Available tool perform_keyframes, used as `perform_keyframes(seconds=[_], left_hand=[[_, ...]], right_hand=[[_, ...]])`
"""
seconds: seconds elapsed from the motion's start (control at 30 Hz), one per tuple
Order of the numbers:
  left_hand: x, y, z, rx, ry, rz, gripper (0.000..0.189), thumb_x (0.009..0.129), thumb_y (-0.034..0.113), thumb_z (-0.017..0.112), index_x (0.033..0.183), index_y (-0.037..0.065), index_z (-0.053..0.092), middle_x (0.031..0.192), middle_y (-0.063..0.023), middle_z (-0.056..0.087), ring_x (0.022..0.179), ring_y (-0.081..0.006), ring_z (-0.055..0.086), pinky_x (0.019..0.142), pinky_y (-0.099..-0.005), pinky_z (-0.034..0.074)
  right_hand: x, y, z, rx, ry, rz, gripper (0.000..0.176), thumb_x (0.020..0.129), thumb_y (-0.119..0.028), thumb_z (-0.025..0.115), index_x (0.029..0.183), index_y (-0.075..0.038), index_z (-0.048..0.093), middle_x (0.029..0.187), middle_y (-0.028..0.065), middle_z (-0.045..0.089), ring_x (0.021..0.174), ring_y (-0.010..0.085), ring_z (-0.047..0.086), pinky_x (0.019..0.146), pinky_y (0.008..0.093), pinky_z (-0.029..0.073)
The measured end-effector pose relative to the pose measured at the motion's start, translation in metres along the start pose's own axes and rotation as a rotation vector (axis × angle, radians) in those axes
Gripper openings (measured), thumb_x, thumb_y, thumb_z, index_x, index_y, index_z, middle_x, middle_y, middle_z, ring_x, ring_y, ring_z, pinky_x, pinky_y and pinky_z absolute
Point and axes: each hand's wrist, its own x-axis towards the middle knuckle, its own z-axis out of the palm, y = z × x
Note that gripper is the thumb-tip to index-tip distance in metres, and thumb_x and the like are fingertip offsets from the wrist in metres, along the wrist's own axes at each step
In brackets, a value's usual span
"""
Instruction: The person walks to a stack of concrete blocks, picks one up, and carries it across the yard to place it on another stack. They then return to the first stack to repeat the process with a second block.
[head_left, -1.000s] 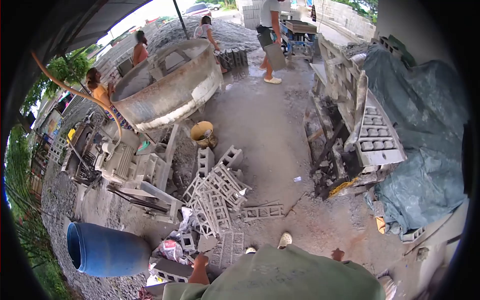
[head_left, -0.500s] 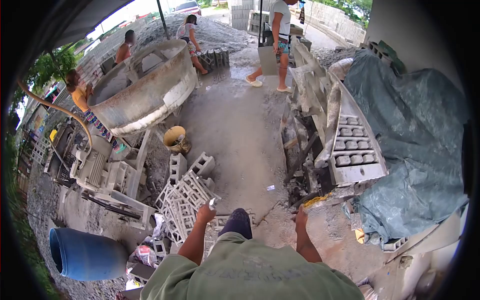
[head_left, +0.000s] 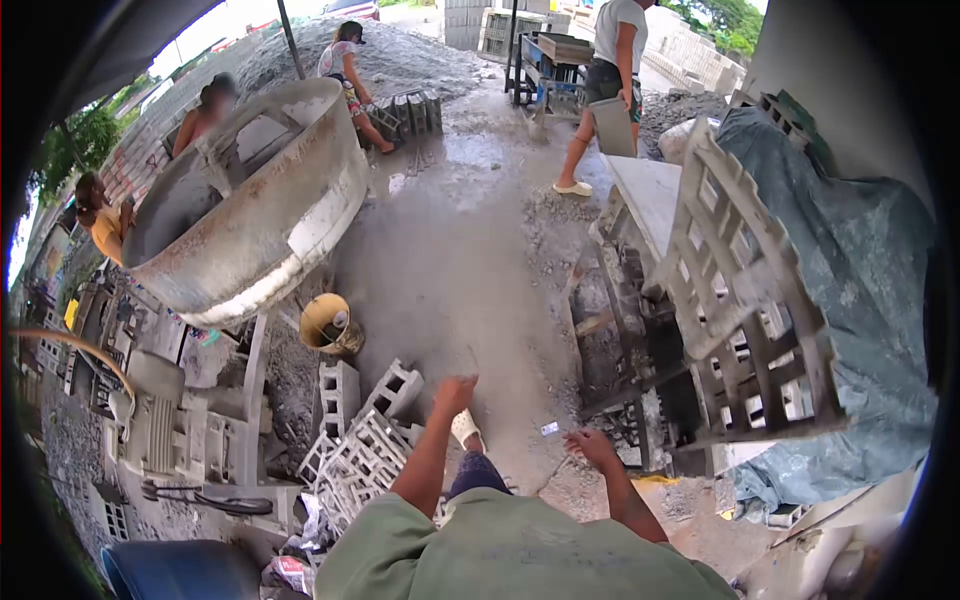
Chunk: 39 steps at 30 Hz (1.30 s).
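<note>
My left hand point(head_left: 456, 394) is held out in front of my body, above the dusty ground, with its fingers curled; what they hold, if anything, is hidden. My right hand point(head_left: 592, 447) is lower and to the right, near the foot of the block machine, its fingers apart with nothing seen in them. Right of it, the machine's slotted metal grid point(head_left: 745, 290) stands raised and tilted. Hollow concrete blocks point(head_left: 362, 465) lie piled to the left of my left hand.
A big round mixing drum point(head_left: 260, 200) and a yellow bucket point(head_left: 332, 325) stand left. A blue barrel point(head_left: 180, 572) lies lower left. A green tarp point(head_left: 860, 300) covers the right side. One person point(head_left: 618, 50) carries a board; others are beside the drum and block row point(head_left: 412, 115).
The slotted grid has swung up, hiding the blocks in the mold. My left hand has moved forward and right. The person with the board has walked right, and my view has shifted forward.
</note>
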Motion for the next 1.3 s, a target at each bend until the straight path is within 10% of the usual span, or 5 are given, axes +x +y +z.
perform_keyframes(seconds=[0.43,0.53,0.7,1.07,1.3], left_hand=[[0.226,0.050,-0.137,-0.111,-0.095,0.056,0.036,0.083,0.035,0.047,0.101,0.007,0.062,0.096,-0.0224,0.059,0.092,-0.0370,0.056,0.080,-0.0392,0.043],[0.299,0.053,-0.148,-0.223,-0.086,0.071,0.037,0.081,0.035,0.051,0.104,0.007,0.060,0.100,-0.0198,0.059,0.098,-0.0325,0.055,0.084,-0.0361,0.043],[0.469,0.085,-0.182,-0.234,-0.014,0.089,0.038,0.079,0.030,0.056,0.106,0.005,0.059,0.105,-0.0176,0.059,0.101,-0.0294,0.055,0.086,-0.0347,0.042],[0.785,0.205,-0.255,-0.179,0.036,0.065,0.037,0.076,0.026,0.059,0.105,0.002,0.059,0.101,-0.0193,0.060,0.097,-0.0297,0.057,0.084,-0.0347,0.043],[1.009,0.266,-0.230,-0.018,-0.089,0.140,0.039,0.073,0.025,0.059,0.103,0.000,0.060,0.098,-0.0195,0.061,0.093,-0.0300,0.059,0.082,-0.0353,0.044]], right_hand=[[0.204,-0.086,-0.051,0.093,0.484,0.360,0.025,0.079,-0.023,0.054,0.086,0.000,0.063,0.072,0.0084,0.065,0.062,0.0167,0.062,0.054,0.0301,0.049],[0.300,0.048,-0.078,-0.812,-0.046,0.276,0.023,0.076,-0.022,0.058,0.089,-0.004,0.064,0.076,0.0081,0.066,0.065,0.0186,0.063,0.055,0.0331,0.049],[0.454,0.001,-0.076,-0.505,0.062,0.348,0.021,0.074,-0.022,0.054,0.086,-0.008,0.063,0.079,0.0134,0.063,0.066,0.0256,0.062,0.053,0.0360,0.047],[0.722,-0.482,-0.199,-0.279,0.415,-0.187,0.032,0.082,-0.033,0.051,0.082,-0.003,0.063,0.067,0.0060,0.062,0.062,0.0159,0.059,0.062,0.0303,0.046],[0.887,-0.527,-0.330,-0.236,0.568,-0.087,0.032,0.083,-0.033,0.052,0.083,-0.003,0.064,0.068,0.0053,0.063,0.064,0.0140,0.059,0.059,0.0291,0.045]])
